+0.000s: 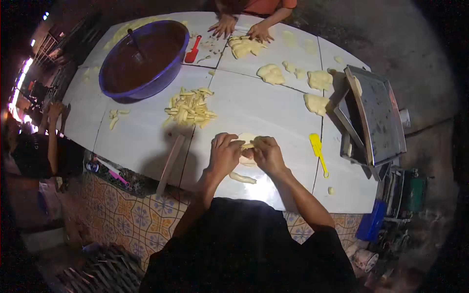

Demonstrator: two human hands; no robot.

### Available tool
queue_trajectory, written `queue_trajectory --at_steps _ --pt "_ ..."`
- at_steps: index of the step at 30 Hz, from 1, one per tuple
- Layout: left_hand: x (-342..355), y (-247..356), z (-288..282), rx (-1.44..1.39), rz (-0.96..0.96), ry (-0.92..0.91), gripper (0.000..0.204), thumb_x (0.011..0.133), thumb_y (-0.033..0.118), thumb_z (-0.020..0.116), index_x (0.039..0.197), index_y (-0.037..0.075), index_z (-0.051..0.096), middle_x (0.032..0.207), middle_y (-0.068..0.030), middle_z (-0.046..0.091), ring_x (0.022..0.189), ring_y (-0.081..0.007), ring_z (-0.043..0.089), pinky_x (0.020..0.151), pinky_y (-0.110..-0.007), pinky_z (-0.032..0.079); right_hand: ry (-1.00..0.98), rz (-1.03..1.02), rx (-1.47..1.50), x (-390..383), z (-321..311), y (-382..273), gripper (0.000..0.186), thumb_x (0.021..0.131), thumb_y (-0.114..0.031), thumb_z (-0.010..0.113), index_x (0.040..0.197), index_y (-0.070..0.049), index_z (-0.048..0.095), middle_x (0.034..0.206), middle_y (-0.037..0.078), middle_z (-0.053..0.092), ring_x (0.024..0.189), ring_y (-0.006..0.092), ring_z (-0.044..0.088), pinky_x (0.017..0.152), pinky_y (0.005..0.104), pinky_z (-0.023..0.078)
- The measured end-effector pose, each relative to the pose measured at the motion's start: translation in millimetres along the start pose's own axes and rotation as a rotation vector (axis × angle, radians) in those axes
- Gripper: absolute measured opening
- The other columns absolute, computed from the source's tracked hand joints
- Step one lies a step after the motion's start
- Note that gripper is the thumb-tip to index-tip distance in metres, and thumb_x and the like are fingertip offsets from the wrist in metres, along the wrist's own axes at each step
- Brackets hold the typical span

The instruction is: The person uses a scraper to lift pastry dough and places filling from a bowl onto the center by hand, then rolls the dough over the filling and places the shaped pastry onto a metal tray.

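Near the table's front edge, my left hand (pixel 225 154) and my right hand (pixel 269 155) face each other over a flat piece of pale dough (pixel 249 137). Fingers of both hands are bent and pinch the dough's far part. A brown filling (pixel 247 154) shows between my fingertips, with more pale dough under it. Just below my hands lies a curved dough strip (pixel 243 178). Part of the dough is hidden behind my fingers.
A heap of dough strips (pixel 189 108) lies left of my hands. Beyond it stands a purple basin (pixel 166 78) of brown filling. Yellow scraper (pixel 317 151) and stacked metal trays (pixel 378 115) are at right. Across the table, another person's hands (pixel 260 31) press dough.
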State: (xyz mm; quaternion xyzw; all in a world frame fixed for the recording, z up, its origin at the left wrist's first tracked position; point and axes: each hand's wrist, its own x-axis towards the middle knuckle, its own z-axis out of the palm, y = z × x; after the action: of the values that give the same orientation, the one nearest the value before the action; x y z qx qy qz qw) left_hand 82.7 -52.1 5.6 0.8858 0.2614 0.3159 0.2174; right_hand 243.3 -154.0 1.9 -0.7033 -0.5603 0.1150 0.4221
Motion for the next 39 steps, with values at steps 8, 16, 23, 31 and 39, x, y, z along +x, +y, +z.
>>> queue_trajectory --at_steps 8,16,23,31,39 --pt "-8.9 1.4 3.1 0.072 -0.063 -0.133 0.015 0.071 0.011 0.066 0.084 0.011 0.072 0.108 -0.0093 0.057 0.109 -0.0285 0.045 0.090 -0.042 0.036 -0.154 -0.029 -0.009 -9.9 -2.4 -7.1 0.018 0.073 0.001 0.059 0.088 -0.003 0.068 0.086 0.013 0.062 0.087 0.0321 0.056 0.077 0.0404 0.047" --pt "-18.5 3.4 -12.0 0.019 0.120 -0.109 0.011 0.068 0.006 0.066 0.079 0.008 0.067 0.095 -0.0109 0.051 0.102 -0.0308 0.047 0.086 -0.044 0.036 -0.016 -0.222 -0.003 -40.1 13.7 -3.3 0.022 0.070 0.000 0.064 0.091 -0.004 0.065 0.086 0.012 0.054 0.081 0.0311 0.051 0.072 0.0397 0.047" --pt "5.1 1.5 10.0 0.055 0.009 0.008 0.024 0.073 0.002 0.061 0.097 0.007 0.060 0.097 -0.0098 0.056 0.098 -0.0294 0.049 0.087 -0.042 0.037 0.147 0.083 0.091 -13.2 15.8 -3.3 0.023 0.070 0.008 0.054 0.090 -0.001 0.063 0.091 0.017 0.057 0.086 0.0329 0.055 0.074 0.0388 0.048" --pt "-1.5 -1.3 -0.6 -0.087 0.159 -0.164 0.035 0.073 0.005 0.062 0.108 0.010 0.059 0.097 -0.0042 0.059 0.097 -0.0228 0.053 0.088 -0.038 0.036 0.016 -0.061 -0.033 -15.1 7.7 -5.1 0.026 0.071 0.005 0.056 0.096 0.000 0.063 0.110 0.019 0.054 0.096 0.0345 0.055 0.082 0.0376 0.049" --pt "-7.0 -13.2 14.1 0.262 0.163 -0.050 0.040 0.069 0.007 0.060 0.109 0.008 0.062 0.107 -0.0152 0.054 0.110 -0.0323 0.045 0.090 -0.049 0.034 -0.008 -0.015 -0.123 -20.9 15.5 3.0 0.023 0.077 -0.004 0.063 0.099 0.001 0.060 0.111 0.020 0.055 0.100 0.0369 0.053 0.082 0.0414 0.047"
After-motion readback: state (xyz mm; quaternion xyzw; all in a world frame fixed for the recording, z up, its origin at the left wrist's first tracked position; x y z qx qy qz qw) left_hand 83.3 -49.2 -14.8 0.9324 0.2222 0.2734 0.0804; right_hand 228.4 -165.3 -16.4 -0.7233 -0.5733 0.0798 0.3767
